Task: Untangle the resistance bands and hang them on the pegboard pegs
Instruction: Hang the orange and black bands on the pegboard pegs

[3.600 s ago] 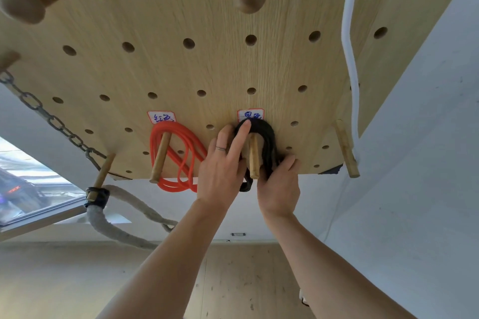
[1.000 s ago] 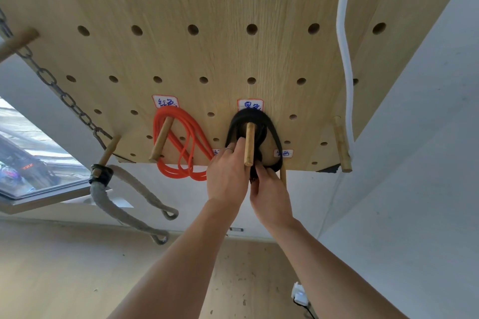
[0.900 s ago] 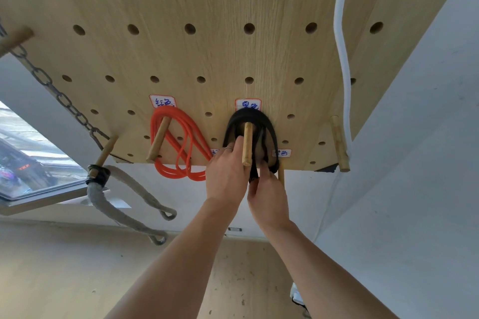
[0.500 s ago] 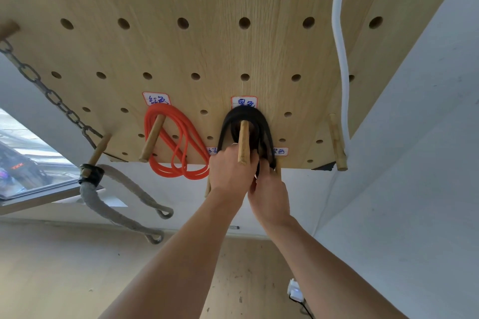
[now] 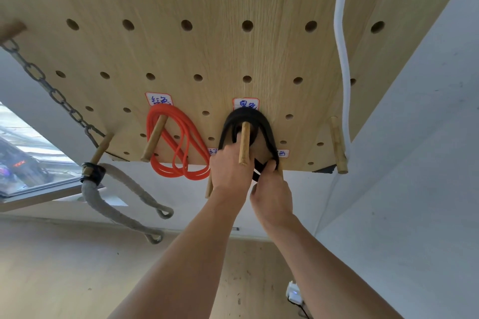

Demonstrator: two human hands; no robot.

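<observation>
Black resistance band [image 5: 264,129] looped over its wooden peg [image 5: 244,143] on pegboard [image 5: 207,54], hanging straight down; right hand [image 5: 272,195] pinches its lower end just below the peg, left hand [image 5: 229,166] curled on the left strand, nearer the peg.

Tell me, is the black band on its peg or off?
On: the black band loops over the wooden peg, both hands gripping its lower part.
</observation>
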